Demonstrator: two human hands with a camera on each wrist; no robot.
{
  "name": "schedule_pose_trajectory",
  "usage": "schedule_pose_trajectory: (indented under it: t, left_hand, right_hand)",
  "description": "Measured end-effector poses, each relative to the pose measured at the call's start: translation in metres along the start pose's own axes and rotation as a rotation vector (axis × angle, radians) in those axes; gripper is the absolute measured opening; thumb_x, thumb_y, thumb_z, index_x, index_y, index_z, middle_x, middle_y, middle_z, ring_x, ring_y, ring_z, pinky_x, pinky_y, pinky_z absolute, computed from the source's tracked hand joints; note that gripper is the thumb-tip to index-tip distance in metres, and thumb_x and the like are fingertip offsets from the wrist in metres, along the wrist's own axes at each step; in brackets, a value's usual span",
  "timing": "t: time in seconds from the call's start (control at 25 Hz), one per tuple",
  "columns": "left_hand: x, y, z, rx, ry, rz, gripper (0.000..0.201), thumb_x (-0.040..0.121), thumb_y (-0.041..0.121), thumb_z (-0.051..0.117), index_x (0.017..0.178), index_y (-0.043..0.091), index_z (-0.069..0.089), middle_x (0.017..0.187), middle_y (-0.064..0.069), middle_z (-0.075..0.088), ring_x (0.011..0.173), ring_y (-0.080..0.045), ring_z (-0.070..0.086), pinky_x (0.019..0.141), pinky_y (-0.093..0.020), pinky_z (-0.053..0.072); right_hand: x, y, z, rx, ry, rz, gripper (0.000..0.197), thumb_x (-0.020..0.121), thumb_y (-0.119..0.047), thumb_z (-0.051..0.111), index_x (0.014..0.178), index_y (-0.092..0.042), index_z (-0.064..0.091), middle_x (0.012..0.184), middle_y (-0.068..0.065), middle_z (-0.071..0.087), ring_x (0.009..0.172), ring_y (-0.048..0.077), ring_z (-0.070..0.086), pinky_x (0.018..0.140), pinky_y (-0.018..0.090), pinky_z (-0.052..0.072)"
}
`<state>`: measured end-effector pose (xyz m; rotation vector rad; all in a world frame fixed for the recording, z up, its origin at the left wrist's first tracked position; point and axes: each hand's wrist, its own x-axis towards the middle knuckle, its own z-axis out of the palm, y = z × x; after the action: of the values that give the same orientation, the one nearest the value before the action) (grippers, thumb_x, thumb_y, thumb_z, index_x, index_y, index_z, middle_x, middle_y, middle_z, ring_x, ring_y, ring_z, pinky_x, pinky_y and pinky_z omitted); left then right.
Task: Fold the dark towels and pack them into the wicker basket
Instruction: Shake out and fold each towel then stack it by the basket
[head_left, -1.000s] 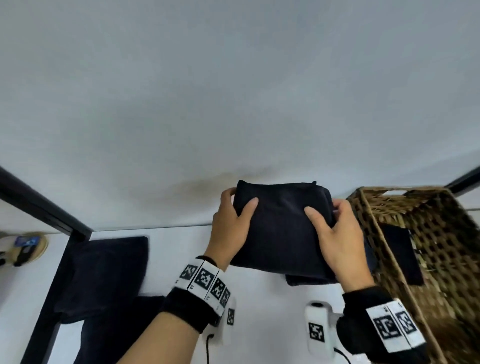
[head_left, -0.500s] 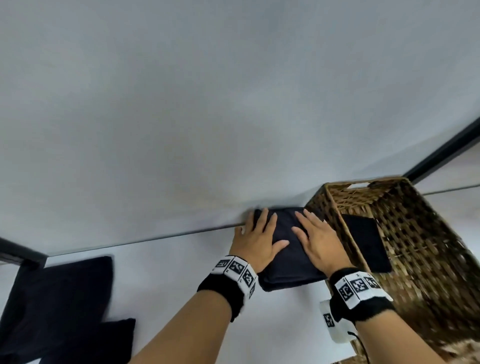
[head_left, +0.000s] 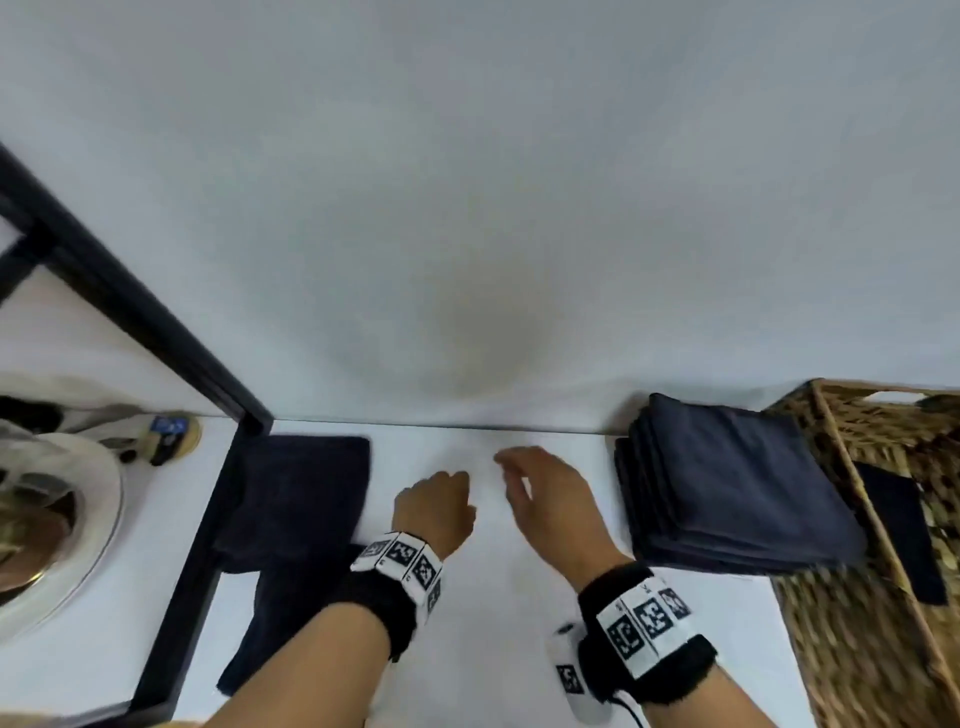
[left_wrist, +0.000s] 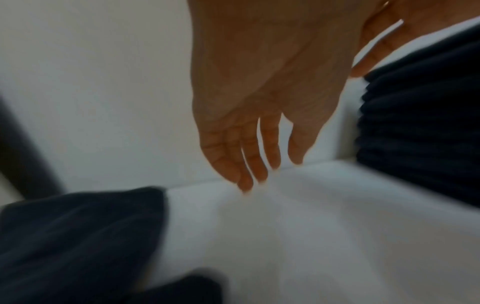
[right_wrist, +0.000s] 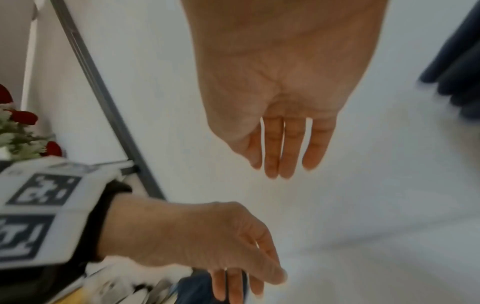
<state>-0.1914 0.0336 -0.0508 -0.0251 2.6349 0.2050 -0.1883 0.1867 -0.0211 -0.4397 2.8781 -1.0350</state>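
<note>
A stack of folded dark towels lies on the white table beside the wicker basket, which stands at the right edge with a dark towel inside it. Unfolded dark towels lie at the table's left end. My left hand and right hand hover empty over the bare middle of the table, between the two piles. In the left wrist view the left hand has relaxed, straight fingers. The right hand likewise hangs with loose fingers and holds nothing.
A black frame post bounds the table on the left. Beyond it sit a white round dish and small items. A white wall rises behind the table. A white device hangs under my right wrist.
Both hands have let go of the folded towel, which now lies on the stack by the basket, and have drawn back leftward to the table's middle. The head view has swung left.
</note>
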Motion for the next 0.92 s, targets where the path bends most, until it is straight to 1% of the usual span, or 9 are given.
schedule_pose_trajectory:
  t: [0.12, 0.2, 0.28, 0.4, 0.48, 0.6, 0.68, 0.76, 0.92]
  left_hand:
    - [-0.032, -0.066, 0.031, 0.082, -0.149, -0.137, 0.047, 0.09, 0.039, 0.057, 0.13, 0.016, 0.045, 0.128, -0.006, 0.049, 0.113, -0.027, 0.057, 0.083, -0.035, 0.046]
    - [-0.047, -0.093, 0.051, 0.077, -0.14, -0.137, 0.048, 0.087, 0.029, 0.063, 0.13, 0.014, 0.045, 0.129, -0.007, 0.045, 0.112, -0.028, 0.055, 0.081, -0.036, 0.047]
    - [-0.053, -0.107, 0.063, 0.093, -0.064, -0.094, 0.037, 0.089, 0.021, 0.061, 0.124, 0.012, 0.05, 0.127, -0.006, 0.047, 0.112, -0.027, 0.054, 0.081, -0.037, 0.049]
    - [-0.058, -0.114, 0.064, 0.131, 0.031, -0.005, 0.026, 0.092, 0.015, 0.052, 0.118, 0.014, 0.057, 0.121, -0.003, 0.053, 0.113, -0.024, 0.05, 0.085, -0.036, 0.046]
    - [-0.065, -0.119, 0.051, 0.07, 0.063, 0.062, 0.025, 0.091, 0.024, 0.05, 0.113, 0.016, 0.059, 0.114, -0.003, 0.057, 0.111, -0.024, 0.048, 0.082, -0.033, 0.039]
    - [-0.08, -0.125, 0.011, -0.086, 0.123, 0.132, 0.026, 0.091, 0.035, 0.049, 0.108, 0.017, 0.055, 0.102, -0.004, 0.061, 0.102, -0.024, 0.053, 0.081, -0.032, 0.031]
    - [-0.089, -0.125, -0.021, -0.192, 0.178, 0.182, 0.02, 0.092, 0.035, 0.048, 0.104, 0.019, 0.051, 0.095, -0.001, 0.064, 0.093, -0.023, 0.058, 0.088, -0.035, 0.038]
    - [-0.095, -0.115, -0.054, -0.368, 0.224, 0.171, 0.014, 0.093, 0.035, 0.049, 0.096, 0.022, 0.045, 0.087, -0.003, 0.064, 0.083, -0.026, 0.061, 0.082, -0.04, 0.047]
    - [-0.113, -0.077, -0.122, -0.702, 0.408, 0.134, 0.021, 0.095, 0.036, 0.052, 0.092, 0.016, 0.047, 0.08, -0.001, 0.059, 0.081, -0.026, 0.057, 0.078, -0.04, 0.048]
  right_hand:
    - [-0.012, -0.03, 0.098, 0.073, -0.405, 0.08, 0.033, 0.096, -0.017, 0.046, 0.127, -0.019, 0.058, 0.122, 0.003, 0.063, 0.109, 0.022, 0.059, 0.097, 0.034, 0.044]
    - [-0.023, -0.043, 0.142, 0.12, -0.543, 0.106, 0.036, 0.092, -0.01, 0.046, 0.125, -0.017, 0.058, 0.122, 0.005, 0.063, 0.11, 0.024, 0.059, 0.095, 0.034, 0.044]
    - [-0.031, -0.051, 0.171, 0.119, -0.572, 0.121, 0.029, 0.089, -0.009, 0.046, 0.115, -0.015, 0.059, 0.114, 0.006, 0.063, 0.105, 0.025, 0.06, 0.089, 0.035, 0.047]
    - [-0.032, -0.056, 0.182, 0.089, -0.514, 0.17, 0.022, 0.09, -0.01, 0.047, 0.11, -0.012, 0.056, 0.103, 0.004, 0.053, 0.097, 0.025, 0.058, 0.082, 0.032, 0.046]
    - [-0.028, -0.062, 0.17, 0.059, -0.462, 0.137, 0.02, 0.088, -0.008, 0.048, 0.105, -0.01, 0.06, 0.095, 0.003, 0.049, 0.091, 0.023, 0.055, 0.081, 0.032, 0.045]
    - [-0.023, -0.08, 0.13, 0.206, -0.354, 0.114, 0.021, 0.089, -0.016, 0.057, 0.11, -0.016, 0.061, 0.106, -0.001, 0.057, 0.098, 0.015, 0.054, 0.089, 0.028, 0.046]
    - [-0.022, -0.096, 0.093, 0.346, -0.312, 0.16, 0.039, 0.088, -0.026, 0.064, 0.125, -0.024, 0.05, 0.115, -0.011, 0.054, 0.105, 0.008, 0.054, 0.092, 0.022, 0.045]
    - [-0.023, -0.112, 0.059, 0.372, -0.207, 0.157, 0.049, 0.086, -0.028, 0.067, 0.13, -0.028, 0.045, 0.118, -0.015, 0.051, 0.107, 0.005, 0.054, 0.09, 0.02, 0.043]
    - [-0.033, -0.147, -0.007, 0.313, 0.129, 0.021, 0.028, 0.084, -0.028, 0.07, 0.105, -0.032, 0.051, 0.103, -0.014, 0.054, 0.091, 0.0, 0.055, 0.077, 0.021, 0.045]
